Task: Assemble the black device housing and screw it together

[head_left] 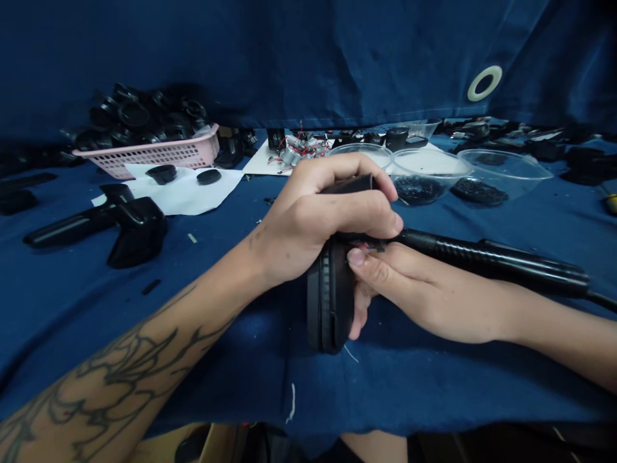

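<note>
My left hand [332, 199] is closed over the upper part of a black plastic housing [330, 302], which stands upright with a ribbed band along its edge. The palm covers much of its top. Against the right side of the housing, my right hand [414, 289] pinches thin red and blue wires [364, 246] between thumb and fingers. Its lower fingers touch the housing's side. What the wires join onto is hidden by the fingers. A black pen-shaped electric screwdriver [506, 260] with a cord lies just behind my right hand.
Black plastic parts fill a pink basket [159, 157] at the back left. A black handle-shaped part [135, 231] lies at left near white paper [197, 196]. Small motors with red wires [303, 151] and clear bowls [429, 168] of small black pieces stand at the back.
</note>
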A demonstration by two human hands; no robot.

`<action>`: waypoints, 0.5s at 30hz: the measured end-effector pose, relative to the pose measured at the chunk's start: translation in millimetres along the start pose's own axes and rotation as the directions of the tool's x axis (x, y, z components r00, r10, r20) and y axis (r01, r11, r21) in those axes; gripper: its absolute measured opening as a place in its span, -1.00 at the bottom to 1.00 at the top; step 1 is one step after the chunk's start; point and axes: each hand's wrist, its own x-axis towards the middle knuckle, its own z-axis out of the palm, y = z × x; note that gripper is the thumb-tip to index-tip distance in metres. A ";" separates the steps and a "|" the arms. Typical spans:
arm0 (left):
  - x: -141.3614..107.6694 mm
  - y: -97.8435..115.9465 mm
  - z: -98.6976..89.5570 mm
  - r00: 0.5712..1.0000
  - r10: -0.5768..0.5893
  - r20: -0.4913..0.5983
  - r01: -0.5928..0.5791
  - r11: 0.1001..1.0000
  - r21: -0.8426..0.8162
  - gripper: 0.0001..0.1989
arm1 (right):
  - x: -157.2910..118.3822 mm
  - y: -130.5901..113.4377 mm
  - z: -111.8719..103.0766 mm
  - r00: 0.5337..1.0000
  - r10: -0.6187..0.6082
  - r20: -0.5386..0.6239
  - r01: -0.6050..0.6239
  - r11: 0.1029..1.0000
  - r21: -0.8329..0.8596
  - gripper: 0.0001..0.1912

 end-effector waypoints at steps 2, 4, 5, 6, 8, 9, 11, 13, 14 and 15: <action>-0.1 0.3 0.5 1.000 0.003 -0.006 -0.003 1.000 0.000 -0.92 | -0.5 0.4 0.0 1.000 -0.001 0.002 0.001 1.000 0.005 -0.22; 0.0 0.1 0.6 1.000 0.003 0.001 -0.003 1.000 -0.006 -0.92 | -0.8 0.7 -0.1 1.000 -0.004 0.005 0.004 1.000 0.005 -0.24; 0.1 -0.1 0.5 1.000 0.004 0.005 -0.004 1.000 -0.008 -0.92 | -0.8 0.8 -0.1 1.000 -0.008 0.006 0.008 1.000 0.005 -0.24; 0.3 -0.4 0.4 1.000 0.005 0.006 -0.005 1.000 -0.009 -0.92 | -0.6 0.7 -0.2 1.000 -0.006 0.006 0.006 1.000 0.004 -0.24; 0.6 -1.0 0.2 1.000 0.008 0.003 -0.008 1.000 -0.011 -0.93 | -0.3 0.3 -0.5 1.000 0.004 0.003 -0.004 1.000 -0.001 -0.21; 0.8 -1.2 0.3 1.000 0.009 0.001 -0.009 1.000 -0.013 -0.93 | -0.2 -0.1 -0.5 1.000 0.007 0.002 -0.007 1.000 -0.004 -0.21; 0.7 -1.2 0.7 1.000 0.013 0.004 -0.013 1.000 -0.017 -0.92 | -0.3 -1.0 -0.6 1.000 0.013 0.004 -0.013 1.000 -0.018 -0.21; -0.2 -0.2 1.9 1.000 0.023 0.003 -0.023 1.000 -0.014 -0.91 | -0.7 -1.7 -0.8 1.000 0.008 0.005 -0.007 0.999 -0.035 -0.21; -1.0 0.7 2.8 1.000 0.026 -0.007 -0.026 1.000 -0.009 -0.91 | -1.0 -1.9 -0.9 1.000 0.008 0.007 -0.008 0.999 -0.040 -0.22; -2.0 1.9 3.8 0.999 0.030 -0.014 -0.030 1.000 -0.003 -0.91 | -1.2 -1.9 -1.0 1.000 0.009 0.008 -0.008 0.999 -0.041 -0.22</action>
